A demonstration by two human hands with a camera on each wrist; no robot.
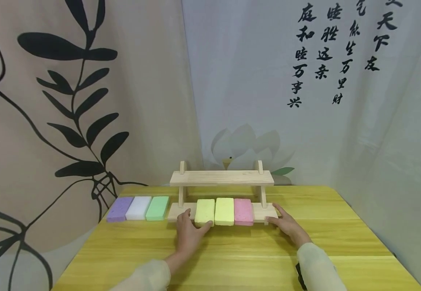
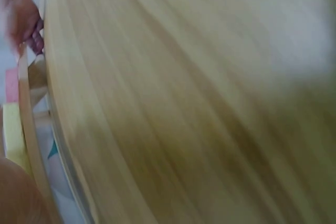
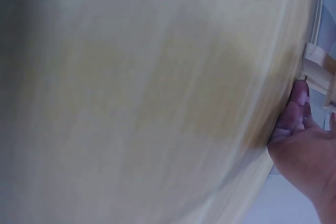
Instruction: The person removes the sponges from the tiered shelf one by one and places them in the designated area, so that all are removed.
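On the lower board of a small two-tier wooden shelf (image 1: 221, 178) stand two yellow sponges and a pink sponge (image 1: 243, 211) in a row. My left hand (image 1: 188, 234) is at the front of the leftmost yellow sponge (image 1: 205, 209), the thumb touching its lower front corner. The fingers of that hand spread over the board to the sponge's left. At the shelf's right end, my right hand (image 1: 288, 226) grips the lower board, thumb at the front. The right wrist view shows that hand (image 3: 302, 140) beside the wooden end piece (image 3: 317, 66).
Left of the shelf lie a purple sponge (image 1: 119, 209), a white sponge (image 1: 138, 207) and a green sponge (image 1: 157, 208), side by side on the yellow wood-grain table (image 1: 247, 266). A printed cloth (image 1: 152, 81) hangs behind the table.
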